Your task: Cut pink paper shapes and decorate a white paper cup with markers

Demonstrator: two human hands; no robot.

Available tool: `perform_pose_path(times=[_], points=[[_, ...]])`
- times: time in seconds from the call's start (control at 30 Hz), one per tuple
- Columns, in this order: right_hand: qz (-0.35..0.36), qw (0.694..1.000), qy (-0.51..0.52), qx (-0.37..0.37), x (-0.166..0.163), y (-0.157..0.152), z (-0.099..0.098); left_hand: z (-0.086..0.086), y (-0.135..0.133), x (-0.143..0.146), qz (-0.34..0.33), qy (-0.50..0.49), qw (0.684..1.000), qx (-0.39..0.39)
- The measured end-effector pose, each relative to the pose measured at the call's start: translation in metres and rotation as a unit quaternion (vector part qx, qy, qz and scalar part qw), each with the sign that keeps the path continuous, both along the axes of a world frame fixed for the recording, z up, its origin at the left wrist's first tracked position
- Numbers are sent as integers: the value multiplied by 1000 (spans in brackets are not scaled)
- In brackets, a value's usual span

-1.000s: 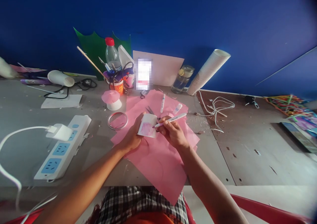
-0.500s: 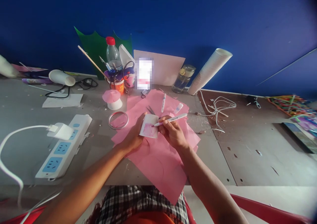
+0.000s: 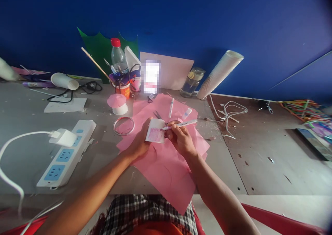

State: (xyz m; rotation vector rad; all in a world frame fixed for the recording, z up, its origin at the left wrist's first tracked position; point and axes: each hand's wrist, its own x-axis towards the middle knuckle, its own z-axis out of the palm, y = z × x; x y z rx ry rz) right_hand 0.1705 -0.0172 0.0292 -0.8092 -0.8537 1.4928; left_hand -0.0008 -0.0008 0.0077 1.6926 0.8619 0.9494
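My left hand (image 3: 139, 142) grips a white paper cup (image 3: 155, 130) lying on its side, its wall partly coloured pink. In my right hand (image 3: 181, 140) is a white marker pen (image 3: 180, 125), its tip touching the cup's pink patch. Both hands hover over sheets of pink paper (image 3: 166, 169) spread on the grey table (image 3: 259, 159). Scissors (image 3: 157, 115), another marker (image 3: 171, 107) and a small white tube (image 3: 186, 113) lie on the pink paper just beyond my hands.
A white power strip (image 3: 66, 153) with a plugged charger lies at left, near a clear tape ring (image 3: 123, 125) and a pink-topped cup (image 3: 118, 103). Behind stand a tool holder (image 3: 123, 84), a water bottle (image 3: 117, 57), a jar (image 3: 191, 82) and stacked cups (image 3: 219, 74). White cables (image 3: 228, 114) lie right.
The pen tip has shifted slightly across the cup's pink patch, and my left hand has turned the cup a little. Everything else stays where it was.
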Motion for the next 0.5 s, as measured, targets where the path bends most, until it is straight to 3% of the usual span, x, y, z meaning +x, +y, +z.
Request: perform_pose_path(times=[0.2,0.5], points=[[-3,1000,-7,1,-2,-1,2,-6,0,-1,52,29,998,32],[-2,1000,8,-19,0,1,-4,-14,2,-4,52,1,999,13]])
